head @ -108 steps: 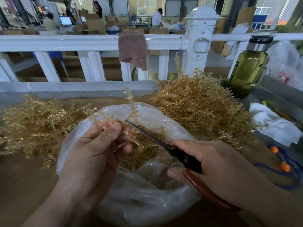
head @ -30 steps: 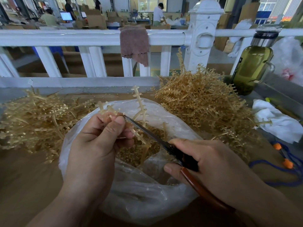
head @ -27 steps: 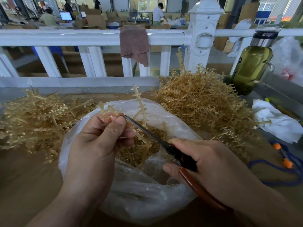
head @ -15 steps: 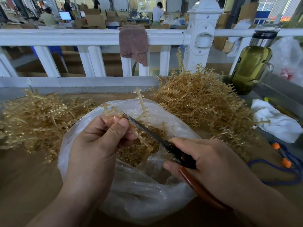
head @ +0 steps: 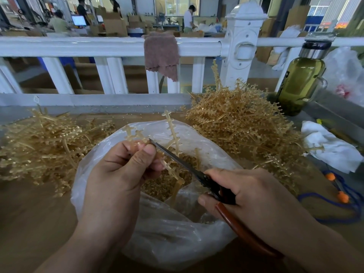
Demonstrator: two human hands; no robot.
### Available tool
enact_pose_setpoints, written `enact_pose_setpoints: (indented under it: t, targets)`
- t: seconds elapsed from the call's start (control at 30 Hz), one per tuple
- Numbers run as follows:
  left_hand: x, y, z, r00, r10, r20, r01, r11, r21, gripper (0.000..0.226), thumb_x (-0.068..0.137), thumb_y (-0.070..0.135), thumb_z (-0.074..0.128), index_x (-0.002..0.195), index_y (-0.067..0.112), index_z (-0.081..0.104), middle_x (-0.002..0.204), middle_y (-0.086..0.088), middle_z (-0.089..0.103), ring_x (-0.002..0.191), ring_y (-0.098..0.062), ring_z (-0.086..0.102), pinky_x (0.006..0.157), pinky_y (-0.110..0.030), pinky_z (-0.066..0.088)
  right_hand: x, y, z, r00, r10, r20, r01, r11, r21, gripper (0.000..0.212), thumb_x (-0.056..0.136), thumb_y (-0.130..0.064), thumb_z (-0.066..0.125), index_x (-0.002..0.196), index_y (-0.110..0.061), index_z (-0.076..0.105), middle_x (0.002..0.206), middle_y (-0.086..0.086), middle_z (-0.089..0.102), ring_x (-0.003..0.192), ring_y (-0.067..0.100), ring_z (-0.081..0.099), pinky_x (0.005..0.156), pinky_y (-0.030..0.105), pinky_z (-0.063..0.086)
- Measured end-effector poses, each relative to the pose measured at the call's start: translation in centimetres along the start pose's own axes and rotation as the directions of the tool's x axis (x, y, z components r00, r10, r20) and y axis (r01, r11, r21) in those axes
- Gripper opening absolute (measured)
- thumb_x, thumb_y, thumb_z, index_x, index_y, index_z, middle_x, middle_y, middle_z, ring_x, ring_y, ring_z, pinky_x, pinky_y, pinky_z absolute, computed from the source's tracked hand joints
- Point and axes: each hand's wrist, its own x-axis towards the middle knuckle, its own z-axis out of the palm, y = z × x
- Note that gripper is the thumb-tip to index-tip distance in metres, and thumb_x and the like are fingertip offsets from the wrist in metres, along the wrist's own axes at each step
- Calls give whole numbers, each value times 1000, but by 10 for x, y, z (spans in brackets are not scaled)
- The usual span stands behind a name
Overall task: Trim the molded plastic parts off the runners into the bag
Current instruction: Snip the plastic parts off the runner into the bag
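Runner [head: 171, 131], a pale amber stem with short cross stubs, stands tilted over the mouth of the bag [head: 177, 239] at the centre of the frame. It is pinched between the thumb and curled fingers of the left hand [head: 122, 174]. At lower right of centre the right hand [head: 254, 196] is wrapped round the red-brown handles of the snips [head: 177, 157]. Their dark blades point up and left to the runner, just beside the left thumb; they look nearly closed, though whether they touch the plastic is hard to tell. Inside the clear bag lies a bed of small trimmed parts [head: 163, 187]. The bag sits on the brown tabletop [head: 29, 217] between a paler heap [head: 45, 142] of runners at left and a taller golden heap [head: 240, 123] right of centre. Across the top of the frame runs a white railing [head: 78, 46] with a brownish rag [head: 161, 54] draped over its top rail. An olive glass bottle [head: 299, 83] stands at upper right. Near the right edge lies a crumpled white cloth [head: 331, 148], and below it a blue cord [head: 334, 203] with orange beads
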Motion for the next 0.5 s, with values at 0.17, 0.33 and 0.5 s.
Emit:
enact_pose_setpoints:
  t: [0.17, 0.33, 0.5]
  targets:
    - [0, 2, 3, 1000, -15, -8, 15, 1000, -20, 13, 75, 31, 73, 73, 19, 70, 71, -4, 69, 67, -15, 66, 63, -25, 57, 0, -1, 1, 1000, 4, -9, -3, 1000, 28, 31, 88, -58, 49, 75, -30, 52, 56, -16, 45, 54, 5, 51, 49, 15, 31]
    - [1, 1, 1, 1000, -19, -14, 19, 1000, 10, 13, 83, 23, 78, 81, 14, 69, 71, -5, 68, 67, -17, 66, 62, -26, 56, 0, 1, 2, 1000, 10, 14, -10, 1000, 9, 34, 88, -60, 48, 79, -29, 55, 58, -15, 48, 56, 7, 52, 49, 16, 33]
    - [2, 3, -3, 997, 67, -43, -60, 986, 154, 17, 90, 37, 65, 87, 21, 70, 72, -6, 71, 67, -17, 69, 63, -23, 56, 0, 2, 3, 999, 18, 39, -17, 1000, -27, 40, 85, -66, 44, 91, -30, 60, 66, -13, 56, 64, 8, 54, 55, 23, 41]
